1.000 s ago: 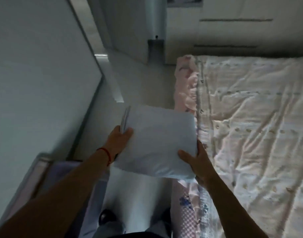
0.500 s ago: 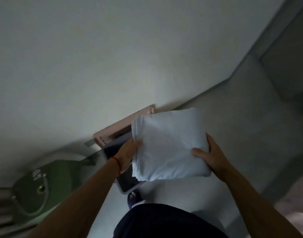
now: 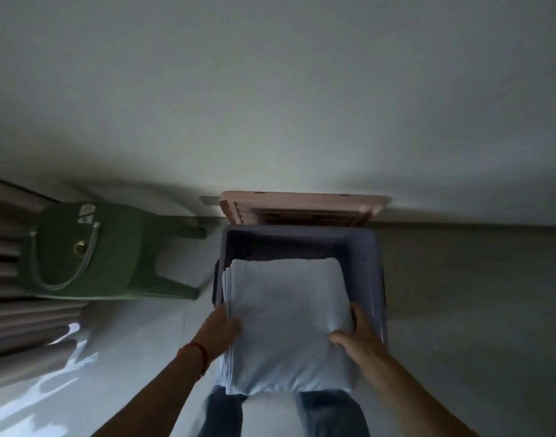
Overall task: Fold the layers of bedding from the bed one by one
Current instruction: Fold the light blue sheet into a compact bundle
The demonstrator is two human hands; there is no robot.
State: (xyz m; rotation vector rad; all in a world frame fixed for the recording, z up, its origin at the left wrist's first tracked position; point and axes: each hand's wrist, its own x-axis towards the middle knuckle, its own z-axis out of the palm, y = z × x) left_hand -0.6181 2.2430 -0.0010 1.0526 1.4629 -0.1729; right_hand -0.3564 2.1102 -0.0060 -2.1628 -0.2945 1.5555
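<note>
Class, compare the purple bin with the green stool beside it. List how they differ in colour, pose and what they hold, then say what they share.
1. Colour: the bin is purple; the stool is dark green.
2. Pose: the bin stands upright with its opening upward; the stool seems to lie on its side, legs pointing toward the bin.
3. Contents: the folded sheet, gripped by the left hand and right hand, is over the bin; the stool holds nothing.

Shared: both are on the floor by the wall.

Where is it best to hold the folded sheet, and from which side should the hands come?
Grip the folded sheet at its two opposite side edges, near the end closest to the body, as the left hand and right hand do now. It is a thick, soft, layered stack, with loose layer edges on the left, so clamping both sides probably keeps it together over the bin.
</note>
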